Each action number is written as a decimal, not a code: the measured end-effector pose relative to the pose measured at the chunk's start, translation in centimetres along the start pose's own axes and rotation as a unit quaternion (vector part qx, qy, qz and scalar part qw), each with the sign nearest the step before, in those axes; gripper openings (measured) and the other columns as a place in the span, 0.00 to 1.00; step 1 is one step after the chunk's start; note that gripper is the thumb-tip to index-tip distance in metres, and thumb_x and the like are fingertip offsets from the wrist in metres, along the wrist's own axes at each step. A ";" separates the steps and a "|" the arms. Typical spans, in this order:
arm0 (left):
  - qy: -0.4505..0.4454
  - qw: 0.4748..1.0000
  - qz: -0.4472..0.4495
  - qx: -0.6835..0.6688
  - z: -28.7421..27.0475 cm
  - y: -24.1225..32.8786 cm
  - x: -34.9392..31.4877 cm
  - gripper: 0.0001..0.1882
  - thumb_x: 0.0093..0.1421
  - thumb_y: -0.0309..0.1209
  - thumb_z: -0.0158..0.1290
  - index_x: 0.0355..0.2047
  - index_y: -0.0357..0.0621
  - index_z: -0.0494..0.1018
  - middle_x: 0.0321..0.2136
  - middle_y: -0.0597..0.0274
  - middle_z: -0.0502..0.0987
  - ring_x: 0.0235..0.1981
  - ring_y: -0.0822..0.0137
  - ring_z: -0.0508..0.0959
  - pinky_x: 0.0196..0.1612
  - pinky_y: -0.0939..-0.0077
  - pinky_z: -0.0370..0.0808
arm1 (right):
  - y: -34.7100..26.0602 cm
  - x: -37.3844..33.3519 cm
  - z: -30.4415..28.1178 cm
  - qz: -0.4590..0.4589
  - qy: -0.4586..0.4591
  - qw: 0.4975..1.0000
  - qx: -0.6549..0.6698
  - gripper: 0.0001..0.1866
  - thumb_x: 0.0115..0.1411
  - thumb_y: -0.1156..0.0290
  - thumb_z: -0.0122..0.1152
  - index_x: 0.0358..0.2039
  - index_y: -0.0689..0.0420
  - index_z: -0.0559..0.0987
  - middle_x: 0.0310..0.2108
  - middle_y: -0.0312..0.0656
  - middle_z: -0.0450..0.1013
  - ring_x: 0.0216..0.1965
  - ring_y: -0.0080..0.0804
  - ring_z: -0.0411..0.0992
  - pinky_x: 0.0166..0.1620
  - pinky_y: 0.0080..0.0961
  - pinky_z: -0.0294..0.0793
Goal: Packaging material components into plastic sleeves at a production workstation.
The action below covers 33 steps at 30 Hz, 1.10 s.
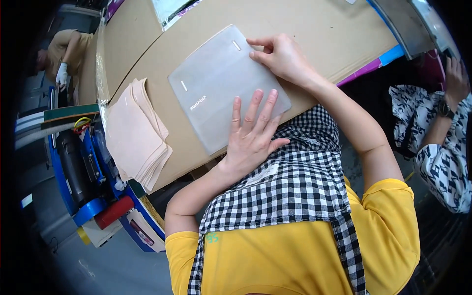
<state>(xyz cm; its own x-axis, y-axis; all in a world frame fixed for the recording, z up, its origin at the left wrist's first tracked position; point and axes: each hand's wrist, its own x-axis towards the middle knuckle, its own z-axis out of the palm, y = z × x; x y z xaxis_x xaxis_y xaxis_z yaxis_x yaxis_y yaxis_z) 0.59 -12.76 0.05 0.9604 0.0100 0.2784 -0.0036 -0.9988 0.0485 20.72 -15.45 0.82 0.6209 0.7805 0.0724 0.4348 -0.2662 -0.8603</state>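
A translucent grey plastic sheet [216, 73] with two narrow slots and small lettering lies flat at the front edge of the cardboard-covered table. My left hand [251, 140] rests on its near part, palm down with the fingers stretched out. At the sheet's right edge, the thumb and forefinger of my right hand [282, 56] close on the rim; the other fingers are curled. Just left of the sheet sits a stack of pale pink, leather-like pieces [132, 132], slightly fanned and touched by neither hand.
Brown cardboard [324, 29] covers the table. Blue racks with a black cylinder [73, 164] and a red roll [114, 212] stand off the left edge. One person with a white glove [61, 74] is far left; another, in a patterned sleeve [442, 172], is at right.
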 end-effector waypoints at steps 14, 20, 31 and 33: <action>0.014 0.996 -0.003 -0.086 0.2 -0.9 0.2 0.28 0.57 0.52 0.48 0.51 0.48 0.72 0.65 0.55 0.57 0.68 0.50 0.51 0.68 0.43 0.41 | -1.7 0.3 -0.6 0.052 -0.024 0.997 -0.049 0.16 0.55 0.71 0.59 0.44 0.60 0.81 0.24 0.44 0.78 0.22 0.34 0.75 0.31 0.29 0.77; 0.014 0.995 -0.003 -0.103 0.4 -1.2 0.2 0.28 0.57 0.51 0.49 0.51 0.48 0.72 0.64 0.53 0.58 0.67 0.51 0.51 0.69 0.45 0.42 | -2.1 0.5 -0.5 0.054 -0.037 0.994 -0.084 0.15 0.55 0.72 0.59 0.43 0.61 0.81 0.25 0.46 0.79 0.23 0.36 0.77 0.32 0.30 0.77; -0.006 0.984 -0.021 -0.178 0.0 -1.6 0.1 0.27 0.57 0.51 0.50 0.52 0.50 0.72 0.64 0.51 0.58 0.67 0.51 0.52 0.69 0.49 0.42 | -2.1 0.8 -0.6 -0.041 -0.058 0.980 -0.187 0.14 0.55 0.70 0.59 0.41 0.61 0.81 0.28 0.47 0.79 0.24 0.42 0.77 0.31 0.33 0.76; -0.009 0.980 -0.026 -0.196 -0.2 -1.6 0.3 0.26 0.59 0.52 0.49 0.52 0.52 0.73 0.64 0.53 0.59 0.67 0.52 0.52 0.69 0.50 0.43 | -2.0 0.8 -0.7 -0.054 -0.061 0.978 -0.194 0.13 0.55 0.70 0.59 0.39 0.61 0.82 0.26 0.46 0.79 0.23 0.41 0.77 0.30 0.33 0.75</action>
<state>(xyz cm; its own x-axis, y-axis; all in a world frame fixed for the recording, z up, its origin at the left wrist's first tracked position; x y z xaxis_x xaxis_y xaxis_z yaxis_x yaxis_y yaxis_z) 0.80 -11.12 0.28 0.9669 0.0557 0.2491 -0.0585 -0.9017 0.4284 20.77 -14.70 2.97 0.4862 0.8710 0.0705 0.7226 -0.3554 -0.5929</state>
